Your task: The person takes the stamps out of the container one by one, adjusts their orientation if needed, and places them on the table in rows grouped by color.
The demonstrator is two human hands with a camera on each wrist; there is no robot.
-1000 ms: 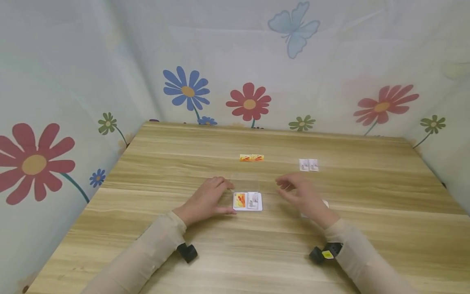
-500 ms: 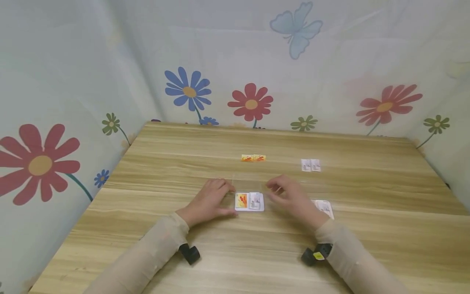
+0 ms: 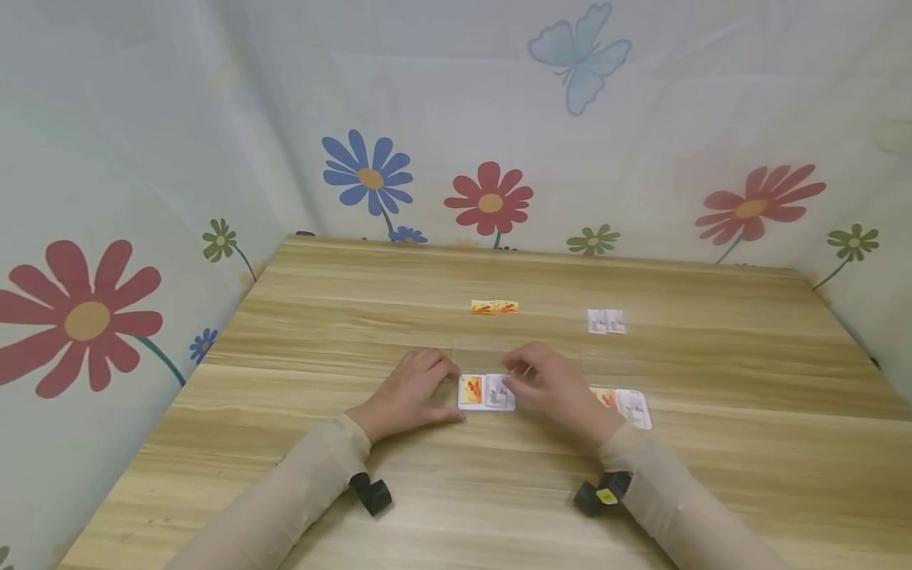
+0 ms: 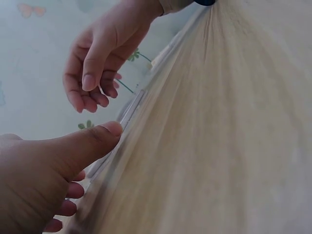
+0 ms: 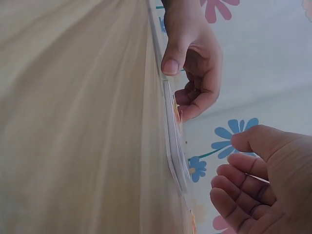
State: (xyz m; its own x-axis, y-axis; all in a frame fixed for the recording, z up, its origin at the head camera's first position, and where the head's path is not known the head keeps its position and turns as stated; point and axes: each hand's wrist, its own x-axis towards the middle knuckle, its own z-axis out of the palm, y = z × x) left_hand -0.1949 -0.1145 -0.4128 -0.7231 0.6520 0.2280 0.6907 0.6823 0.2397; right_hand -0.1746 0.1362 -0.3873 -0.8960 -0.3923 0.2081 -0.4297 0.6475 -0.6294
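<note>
A small flat white case (image 3: 479, 408) lies on the wooden table, with an orange picture card (image 3: 471, 389) on its left half and a grey picture card (image 3: 495, 391) on its right. Its clear lid seems folded back, faintly visible. My left hand (image 3: 408, 393) holds the case's left end, thumb at the near corner and fingers at the far one. Over the right end hovers my right hand (image 3: 554, 386), fingers loosely curled around nothing; the right wrist view shows this hand (image 5: 273, 180) apart from the case (image 5: 174, 141).
Another white case (image 3: 644, 419) with an orange and a grey card lies partly under my right forearm. Farther back are two orange cards (image 3: 495, 307) side by side and two grey cards (image 3: 606, 321). A flowered curtain (image 3: 427, 95) stands behind the table.
My right hand has moved left to the case's right end, uncovering more of the other case. My left hand stays at the case's left end.
</note>
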